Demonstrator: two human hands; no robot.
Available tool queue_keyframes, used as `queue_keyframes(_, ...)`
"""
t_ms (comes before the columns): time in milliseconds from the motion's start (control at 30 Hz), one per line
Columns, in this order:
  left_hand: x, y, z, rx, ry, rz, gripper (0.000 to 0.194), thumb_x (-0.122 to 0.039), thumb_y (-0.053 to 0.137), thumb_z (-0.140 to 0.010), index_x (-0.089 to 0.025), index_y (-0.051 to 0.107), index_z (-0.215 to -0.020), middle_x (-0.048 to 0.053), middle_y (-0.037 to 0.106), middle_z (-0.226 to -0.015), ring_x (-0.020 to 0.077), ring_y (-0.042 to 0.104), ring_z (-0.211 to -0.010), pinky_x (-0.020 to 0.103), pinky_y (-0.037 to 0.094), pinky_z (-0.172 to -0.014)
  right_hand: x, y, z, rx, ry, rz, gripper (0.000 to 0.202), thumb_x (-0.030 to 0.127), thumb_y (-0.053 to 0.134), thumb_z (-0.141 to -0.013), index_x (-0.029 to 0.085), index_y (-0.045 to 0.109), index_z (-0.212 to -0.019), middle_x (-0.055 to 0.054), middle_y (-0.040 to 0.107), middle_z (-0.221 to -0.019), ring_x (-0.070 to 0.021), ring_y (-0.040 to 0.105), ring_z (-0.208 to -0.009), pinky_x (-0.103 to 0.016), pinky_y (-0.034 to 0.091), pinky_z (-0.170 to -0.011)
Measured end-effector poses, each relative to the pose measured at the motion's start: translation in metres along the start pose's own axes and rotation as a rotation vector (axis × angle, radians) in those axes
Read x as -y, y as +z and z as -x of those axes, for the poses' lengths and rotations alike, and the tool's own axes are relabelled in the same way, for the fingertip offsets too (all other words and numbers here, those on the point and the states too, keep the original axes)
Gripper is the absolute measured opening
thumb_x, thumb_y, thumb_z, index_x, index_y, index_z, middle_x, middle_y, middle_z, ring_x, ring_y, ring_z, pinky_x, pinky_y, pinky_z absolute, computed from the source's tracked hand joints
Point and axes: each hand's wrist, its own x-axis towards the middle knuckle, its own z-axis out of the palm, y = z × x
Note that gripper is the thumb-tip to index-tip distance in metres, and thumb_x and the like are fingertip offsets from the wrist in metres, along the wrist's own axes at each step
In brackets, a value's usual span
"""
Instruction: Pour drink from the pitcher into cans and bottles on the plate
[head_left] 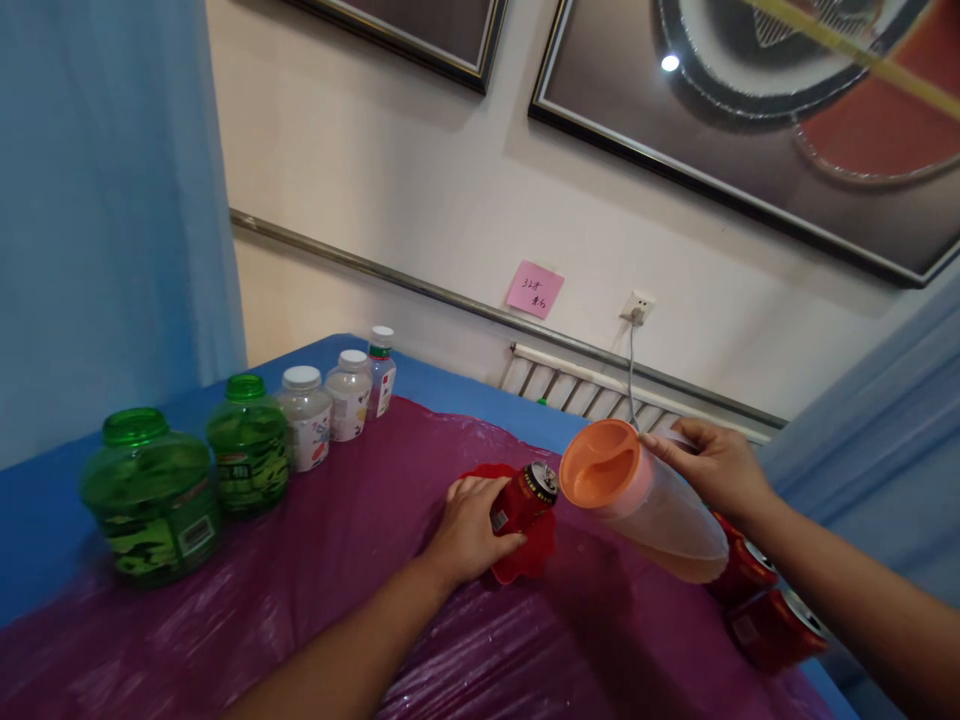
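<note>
My left hand (466, 530) is wrapped round a red drink can (517, 500), which leans to the right over a red scalloped dish (531, 550). In my right hand (709, 465) is the handle of a translucent pitcher (667, 525) with an orange lid (600, 465). The pitcher is tipped so its lid points left, close to the can's top. Pale liquid shows in the lower part of the pitcher. No stream between pitcher and can is visible. Much of the handle is hidden by my fingers.
Two red cans (776, 625) stand at the right, partly behind the pitcher. Along the left are green jars (150, 500), white-capped bottles (306, 420) and a slim bottle (381, 375). Purple plastic sheeting (360, 600) covers the blue table. A radiator (570, 390) and plugged socket (637, 307) are behind.
</note>
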Motion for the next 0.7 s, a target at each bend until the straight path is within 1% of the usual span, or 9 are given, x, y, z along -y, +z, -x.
queue_keyframes(67,-0.0002,-0.0003,0.0001,-0.004,0.004,0.0,0.058,-0.034,0.085,-0.063,-0.027,0.066,-0.116,0.004,0.071,-0.115,0.0301,0.059,-0.112,0.043,0.036,-0.1,-0.0005,0.0002,0.0002,-0.001,0.0,-0.002,0.055,0.068,0.067,-0.079,0.022,0.045,-0.057,0.005,0.033,-0.054,-0.0102,0.031,-0.052,-0.026,0.023,-0.047)
queue_keyframes(200,-0.0011,-0.0004,0.0009,-0.002,0.002,0.003,0.058,-0.034,0.085,-0.062,-0.027,0.066,-0.116,0.004,0.071,-0.115,0.0305,0.059,-0.112,0.043,0.037,-0.099,-0.0008,0.0001,0.0004,-0.013,0.001,0.002,0.058,0.069,0.067,-0.078,0.023,0.039,-0.055,0.006,0.03,-0.054,-0.01,0.03,-0.051,-0.026,0.022,-0.047)
queue_keyframes(300,-0.0012,0.0,0.0015,-0.008,0.001,0.01,0.059,-0.034,0.085,-0.062,-0.027,0.065,-0.117,0.004,0.07,-0.115,0.031,0.059,-0.112,0.043,0.037,-0.1,-0.0017,-0.0001,0.0002,-0.012,0.0,0.012,0.058,0.069,0.067,-0.078,0.023,0.04,-0.056,0.006,0.03,-0.054,-0.0101,0.031,-0.051,-0.026,0.022,-0.047)
queue_keyframes(433,0.0001,0.0012,0.0011,-0.014,0.003,0.01,0.06,-0.034,0.085,-0.062,-0.026,0.065,-0.117,0.004,0.07,-0.115,0.0308,0.059,-0.111,0.043,0.037,-0.1,-0.0023,-0.0004,-0.0002,-0.03,-0.011,0.039,0.061,0.071,0.066,-0.076,0.023,0.036,-0.055,0.006,0.028,-0.054,-0.0099,0.029,-0.051,-0.026,0.022,-0.047)
queue_keyframes(533,0.0017,0.0027,0.0005,-0.012,0.009,0.002,0.059,-0.034,0.085,-0.062,-0.027,0.065,-0.116,0.004,0.07,-0.114,0.0306,0.059,-0.11,0.044,0.037,-0.099,-0.0012,-0.0006,-0.0004,-0.027,-0.01,0.043,0.06,0.071,0.065,-0.077,0.023,0.037,-0.055,0.006,0.029,-0.054,-0.01,0.03,-0.051,-0.026,0.021,-0.047)
queue_keyframes(700,0.0036,0.0041,0.0004,-0.011,0.004,-0.002,0.064,-0.036,0.085,-0.061,-0.026,0.063,-0.12,0.005,0.07,-0.117,0.0307,0.058,-0.112,0.045,0.037,-0.101,-0.0007,0.0,-0.0008,-0.03,-0.009,0.039,0.06,0.071,0.065,-0.076,0.023,0.037,-0.054,0.006,0.028,-0.053,-0.0102,0.03,-0.05,-0.026,0.021,-0.046)
